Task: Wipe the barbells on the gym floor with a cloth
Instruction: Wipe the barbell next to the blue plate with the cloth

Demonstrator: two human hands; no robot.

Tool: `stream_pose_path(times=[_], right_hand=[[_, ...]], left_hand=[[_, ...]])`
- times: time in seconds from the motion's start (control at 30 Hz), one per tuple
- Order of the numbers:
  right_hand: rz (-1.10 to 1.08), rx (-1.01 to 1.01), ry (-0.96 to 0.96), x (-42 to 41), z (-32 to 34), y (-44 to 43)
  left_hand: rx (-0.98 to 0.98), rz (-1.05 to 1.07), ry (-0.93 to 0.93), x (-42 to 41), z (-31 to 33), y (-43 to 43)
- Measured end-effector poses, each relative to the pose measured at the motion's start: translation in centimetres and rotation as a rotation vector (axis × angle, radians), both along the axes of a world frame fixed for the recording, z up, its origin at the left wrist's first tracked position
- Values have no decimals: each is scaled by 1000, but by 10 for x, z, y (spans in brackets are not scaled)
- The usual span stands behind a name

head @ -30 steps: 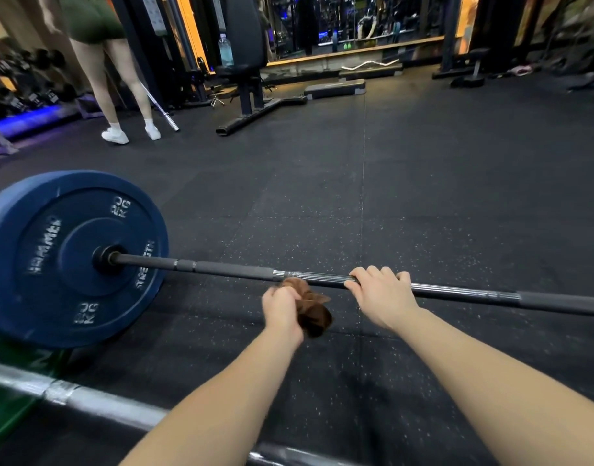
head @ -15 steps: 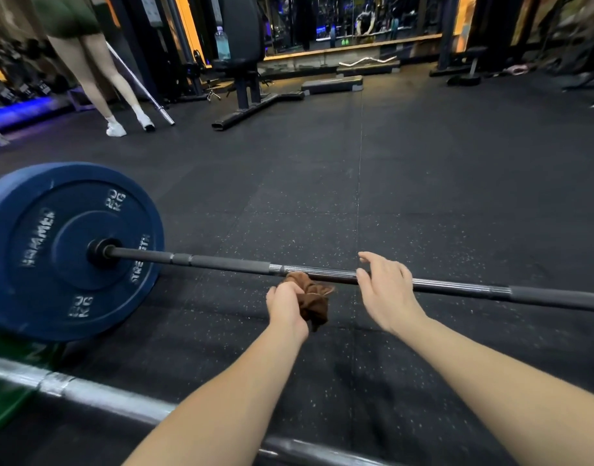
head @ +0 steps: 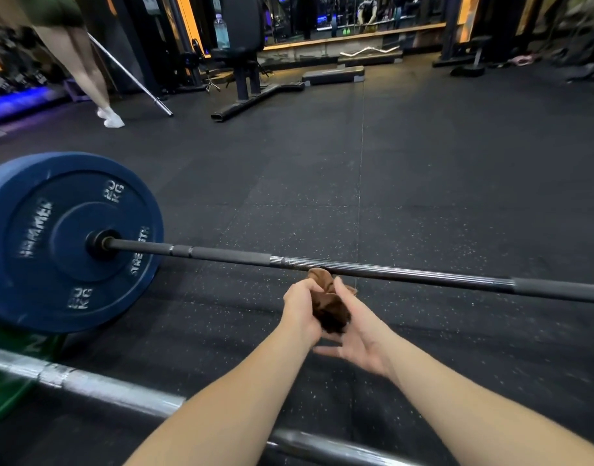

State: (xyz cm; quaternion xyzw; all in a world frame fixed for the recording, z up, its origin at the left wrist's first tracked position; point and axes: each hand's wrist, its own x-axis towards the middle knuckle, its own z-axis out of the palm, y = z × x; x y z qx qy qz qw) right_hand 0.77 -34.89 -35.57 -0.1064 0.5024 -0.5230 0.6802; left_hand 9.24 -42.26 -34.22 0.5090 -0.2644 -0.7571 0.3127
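Down on the dark rubber floor, a long black barbell lies across the view, its left end fitted with a big blue plate. Just on the near side of its shaft, the brown cloth sits bunched between both hands. Its top fold reaches up to the bar, but I cannot tell whether it touches the metal.

The left hand grips the cloth, its fingers curled round the wad. The right hand is not clenched. Its palm faces the cloth, the thumb stands against the fabric, and its fingers stretch out loosely underneath.

The cloth looks soft, light and limp, so it will crumple instead of holding a shape. It probably wipes best spread out and folded over the shaft, with the palm closing round both.

The barbell is likely the opposite: rigid steel and far too heavy to lift casually with that plate on. It is better cleaned where it lies. It may roll on the round plate, so a free hand resting on the shaft would steady it. The ribbed middle stretch looks rough enough to drag at the fabric, while the smoother dark sleeves beside it should let the cloth slide easily.

A second, silver barbell with a green plate lies nearer the body, well apart from the hands.
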Motion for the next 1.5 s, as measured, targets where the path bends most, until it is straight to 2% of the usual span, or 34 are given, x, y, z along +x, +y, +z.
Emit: stream_pose_path(times=[0.13,0.23,0.37,0.43,0.5,0.6,0.67,0.73,0.8,0.87,1.03,1.2,1.33,1.5], right_hand=[[-85,-40,-16,12,-3,-15],[-169,-63,-1,14,-5,-20],[-293,-104,-72,13,0,-25],[-392,-117,-128,10,0,-29],[-493,-127,-194,6,-1,-33],[-565,-133,-250,5,-3,-32],[-612,-112,-243,6,-7,-30],[-682,-87,-254,5,-11,-33],[-736,-86,-252,5,-12,-36],[-752,-108,-253,3,-12,-38],[-726,-87,-226,22,-4,-48],[-682,-108,-224,45,6,-52],[-768,-104,-201,26,6,-44],[-872,-115,-201,-22,-3,-18]], left_hand=[[-12,-11,8,-1,12,6],[-12,94,-17,5,7,-3],[-177,287,-434,13,-7,-14],[-264,289,-541,20,-3,-18],[-438,237,-665,30,5,-25],[-972,61,-945,45,20,-34],[-1284,-57,-1050,48,28,-43],[-1390,-268,-1109,48,32,-50],[-1368,-549,-1151,48,28,-51],[-1366,-732,-1220,49,16,-48],[-1359,-742,-1286,51,6,-44],[-1295,-750,-1269,48,7,-38],[-1327,-800,-1341,53,5,-40],[-1279,-847,-1360,55,9,-39]])
